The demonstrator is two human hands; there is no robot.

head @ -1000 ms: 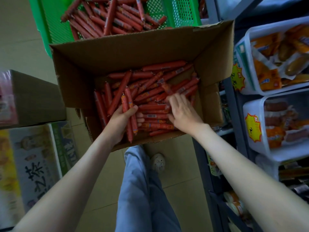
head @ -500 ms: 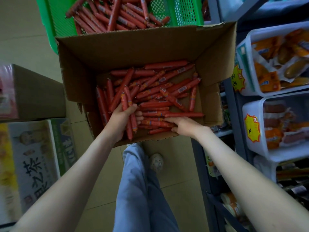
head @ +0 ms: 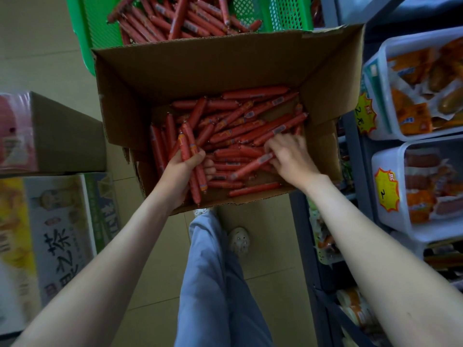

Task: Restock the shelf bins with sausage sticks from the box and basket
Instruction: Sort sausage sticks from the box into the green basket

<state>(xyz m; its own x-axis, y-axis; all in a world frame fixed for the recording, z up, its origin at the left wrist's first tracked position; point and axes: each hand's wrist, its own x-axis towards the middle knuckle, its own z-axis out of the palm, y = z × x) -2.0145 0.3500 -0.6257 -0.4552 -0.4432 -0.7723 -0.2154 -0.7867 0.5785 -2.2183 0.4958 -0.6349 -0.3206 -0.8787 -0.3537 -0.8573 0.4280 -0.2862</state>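
Moved my right hand (head: 288, 159) from the box (head: 225, 66) near edge farther into the pile, fingers (head: 271, 149) pinching one sausage stick (head: 248, 167), left hand (head: 183, 169) gripping a bundle of sticks (head: 190, 146) inside the box.

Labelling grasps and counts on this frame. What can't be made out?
All head view.
- Sausage sticks in the cardboard box: lower layers covered by top ones, count unclear.
- Green basket: cut by the top edge, near side behind the box wall.
- Right hand: fingers blurred among sticks, grip unclear.
- Left hand: grips a bundle, number hidden by its fingers.
- Shelf bins: cut by the right edge.
- Stick labels: too small to read.
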